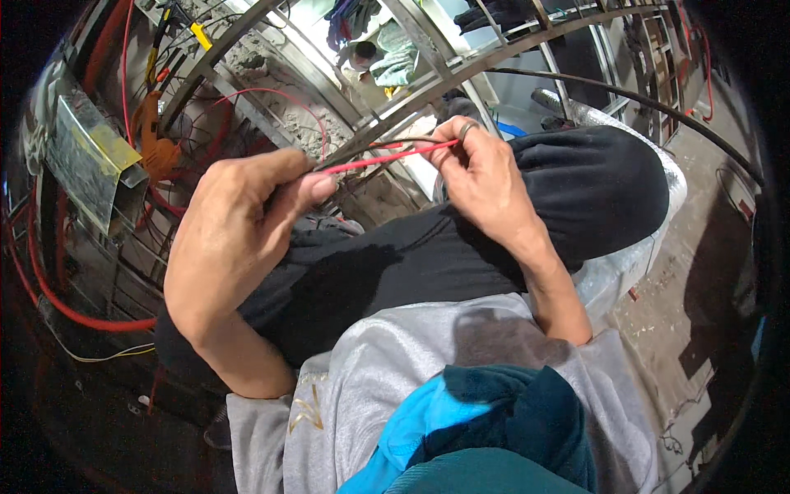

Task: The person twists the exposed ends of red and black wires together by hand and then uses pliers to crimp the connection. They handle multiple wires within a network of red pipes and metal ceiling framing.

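A thin red wire [387, 156] is stretched between the two hands above the lap. Its left end is pinched in the grip of the left hand [239, 214], where the thumb and forefinger are closed tightly on it and the other fingers are curled in. Its right end is held in the grip of the right hand [477, 169], whose fingertips are closed around the wire; a ring [467, 128] is worn on one finger of that hand. A second, darker strand is seen running alongside the red wire between the two grips, but whether it is held as well cannot be told. Below both hands, black trousers [395, 272] and a grey sweatshirt [461, 362] are seen. Just beyond the grips, a frame of metal bars [461, 70] is crossed by the view. Further left of the left hand, an orange tool [156, 140] and a folded metal sheet [90, 156] are found, with loops of red cable [58, 296] hanging below them. To the right of the right hand, a silver duct [634, 255] lies near the knee.
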Demonstrator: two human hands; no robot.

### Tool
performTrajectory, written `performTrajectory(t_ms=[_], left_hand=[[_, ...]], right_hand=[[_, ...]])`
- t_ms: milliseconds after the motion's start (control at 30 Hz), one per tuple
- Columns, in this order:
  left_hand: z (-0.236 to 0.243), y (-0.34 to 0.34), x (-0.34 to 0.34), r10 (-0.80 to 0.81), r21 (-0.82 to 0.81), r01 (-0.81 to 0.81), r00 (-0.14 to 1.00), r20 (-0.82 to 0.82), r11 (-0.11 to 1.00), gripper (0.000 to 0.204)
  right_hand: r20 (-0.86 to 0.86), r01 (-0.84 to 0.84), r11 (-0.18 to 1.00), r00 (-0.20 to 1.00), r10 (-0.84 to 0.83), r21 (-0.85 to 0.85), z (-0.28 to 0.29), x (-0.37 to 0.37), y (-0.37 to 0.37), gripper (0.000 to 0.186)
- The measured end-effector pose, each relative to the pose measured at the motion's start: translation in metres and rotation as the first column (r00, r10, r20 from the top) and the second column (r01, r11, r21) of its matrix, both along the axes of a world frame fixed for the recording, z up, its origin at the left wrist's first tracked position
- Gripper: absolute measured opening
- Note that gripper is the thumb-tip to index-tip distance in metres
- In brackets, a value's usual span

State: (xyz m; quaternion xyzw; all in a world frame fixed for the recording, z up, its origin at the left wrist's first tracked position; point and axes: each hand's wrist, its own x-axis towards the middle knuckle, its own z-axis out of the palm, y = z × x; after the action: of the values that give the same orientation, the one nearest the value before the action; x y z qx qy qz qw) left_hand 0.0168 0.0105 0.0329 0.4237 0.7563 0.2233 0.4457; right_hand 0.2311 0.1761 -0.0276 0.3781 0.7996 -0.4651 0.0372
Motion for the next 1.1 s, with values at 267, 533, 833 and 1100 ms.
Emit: performTrajectory(t_ms=[267, 533, 833, 1100], left_hand=[[0.001, 0.013, 0.012, 0.134, 0.157, -0.131, 0.991, -0.007, 0.979, 0.028], [0.006, 0.020, 0.011, 0.129, 0.208, -0.112, 0.989, -0.071, 0.972, 0.024], [-0.051, 0.046, 0.048, -0.058, 0.239, 0.128, 0.958, -0.280, 0.963, 0.023], [-0.078, 0.063, 0.041, -0.145, -0.014, 0.150, 0.924, -0.354, 0.989, 0.024]], right_hand=[[0.029, 0.011, 1.000, 1.000, -0.011, -0.002, -0.002, -0.004, 0.014, 0.017], [0.044, 0.023, 0.999, 0.999, -0.022, -0.023, 0.005, -0.009, 0.020, 0.021], [0.038, -0.171, 0.985, 0.985, 0.171, -0.011, -0.009, -0.008, 0.013, 0.022], [0.076, -0.166, 0.962, 0.985, 0.153, 0.215, -0.063, -0.002, 0.017, 0.022]])
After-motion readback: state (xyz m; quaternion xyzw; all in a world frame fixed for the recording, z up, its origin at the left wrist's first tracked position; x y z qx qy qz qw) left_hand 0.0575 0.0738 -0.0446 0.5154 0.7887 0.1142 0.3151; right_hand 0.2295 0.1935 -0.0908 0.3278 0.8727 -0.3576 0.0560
